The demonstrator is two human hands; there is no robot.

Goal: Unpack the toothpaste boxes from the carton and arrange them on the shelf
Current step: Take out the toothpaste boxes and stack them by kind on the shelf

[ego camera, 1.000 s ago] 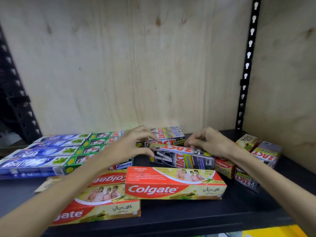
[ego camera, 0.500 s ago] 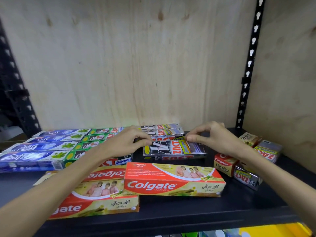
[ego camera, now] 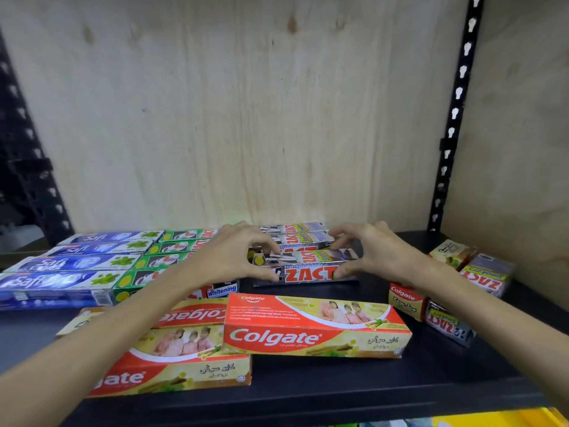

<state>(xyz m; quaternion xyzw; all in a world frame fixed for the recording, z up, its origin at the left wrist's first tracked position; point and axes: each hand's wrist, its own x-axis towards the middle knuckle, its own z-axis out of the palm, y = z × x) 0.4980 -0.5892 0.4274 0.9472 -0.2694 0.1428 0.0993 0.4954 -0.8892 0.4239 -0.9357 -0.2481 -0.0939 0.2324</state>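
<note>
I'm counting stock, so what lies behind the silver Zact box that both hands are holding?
Behind the held Zact box, two more silver Zact boxes lie in a row towards the plywood back wall. The left hand and right hand cover their ends.

Both bare forearms reach forward, converging toward the far middle. The left hand (ego camera: 234,257) and right hand (ego camera: 374,254) face each other, fingers curled, thumbs low, pinching.

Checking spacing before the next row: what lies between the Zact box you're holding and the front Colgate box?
In the head view, only a bare strip of black shelf separates the held Zact box from the Colgate box.
</note>
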